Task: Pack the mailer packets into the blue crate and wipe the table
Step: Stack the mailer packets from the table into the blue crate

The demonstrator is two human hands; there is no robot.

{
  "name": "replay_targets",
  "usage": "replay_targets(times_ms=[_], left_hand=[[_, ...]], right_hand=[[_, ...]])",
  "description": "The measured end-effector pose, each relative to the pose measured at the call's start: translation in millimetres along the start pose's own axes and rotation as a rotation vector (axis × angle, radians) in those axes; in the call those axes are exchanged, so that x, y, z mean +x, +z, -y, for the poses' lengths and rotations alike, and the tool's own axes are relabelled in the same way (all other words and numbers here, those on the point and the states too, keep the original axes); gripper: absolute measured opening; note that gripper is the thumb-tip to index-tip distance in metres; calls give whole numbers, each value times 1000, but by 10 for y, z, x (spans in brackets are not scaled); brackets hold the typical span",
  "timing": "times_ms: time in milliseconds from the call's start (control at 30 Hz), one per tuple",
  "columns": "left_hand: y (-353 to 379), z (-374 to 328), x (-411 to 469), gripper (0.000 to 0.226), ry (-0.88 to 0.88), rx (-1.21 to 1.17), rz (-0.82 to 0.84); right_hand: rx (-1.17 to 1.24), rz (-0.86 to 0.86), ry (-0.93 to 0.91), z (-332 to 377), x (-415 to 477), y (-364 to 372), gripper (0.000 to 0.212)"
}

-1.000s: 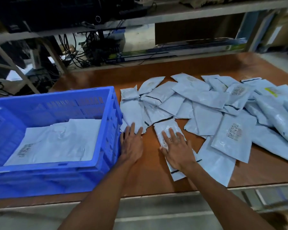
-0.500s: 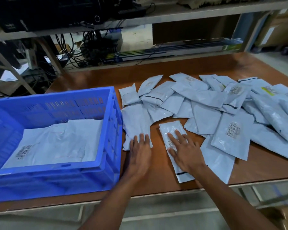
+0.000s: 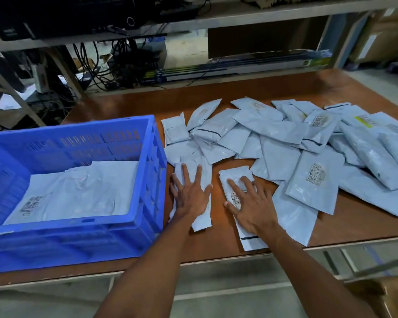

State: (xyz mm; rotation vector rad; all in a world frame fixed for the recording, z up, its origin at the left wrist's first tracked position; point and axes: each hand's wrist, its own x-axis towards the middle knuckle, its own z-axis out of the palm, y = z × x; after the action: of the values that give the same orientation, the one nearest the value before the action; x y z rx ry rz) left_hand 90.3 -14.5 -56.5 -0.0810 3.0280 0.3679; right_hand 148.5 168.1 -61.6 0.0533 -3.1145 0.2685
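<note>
Blue crate [image 3: 67, 244]: stands on the left part of the tabletop [image 3: 218, 239], near the front edge; its slotted walls are upright; one large packet [image 3: 78, 191] lies flat on its floor, with a printed label towards the near left corner.

Left hand [image 3: 190, 196]: palm down, fingers straight and spread wide; it presses on a long packet [image 3: 203, 222] that lies lengthwise just beside the crate's right wall; nothing is gripped; the packet's near end shows beside the wrist, and its far end meets the pile.

Right hand [image 3: 251, 203]: palm down, fingers straight and spread; it presses on a labelled packet [image 3: 236, 175] and covers part of the barcode label; the thumb points towards the left hand; nothing is gripped; the packet's near end, marked with a dark stripe, lies close to the front edge of the tabletop.

The two pressed packets lie side by side and apart; a strip of bare tabletop shows between them.

Pile of mailer packets [image 3: 274, 134]: grey-blue, overlapping, spread across the middle and right of the tabletop; several lie face up with barcode labels; one at the far right carries a yellow sticker [image 3: 363, 121]; all of these lie outside the crate.

Shelf [image 3: 262, 12]: runs behind and above the tabletop; cables [image 3: 94, 63] hang in a tangle below it on the left.
</note>
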Motion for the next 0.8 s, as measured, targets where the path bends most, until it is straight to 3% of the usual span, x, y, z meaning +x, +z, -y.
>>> replay_targets(times_ms=[233, 467, 633, 800], left_hand=[[90, 4, -84, 51, 103, 87, -149], [58, 36, -304, 51, 128, 30, -100], [59, 20, -325, 54, 161, 98, -133], [-247, -97, -457, 51, 149, 95, -250]], right_hand=[[84, -28, -65, -35, 51, 145, 60], [153, -36, -71, -32, 2, 139, 72], [173, -26, -95, 1, -47, 122, 93], [302, -279, -68, 78, -170, 1, 47]])
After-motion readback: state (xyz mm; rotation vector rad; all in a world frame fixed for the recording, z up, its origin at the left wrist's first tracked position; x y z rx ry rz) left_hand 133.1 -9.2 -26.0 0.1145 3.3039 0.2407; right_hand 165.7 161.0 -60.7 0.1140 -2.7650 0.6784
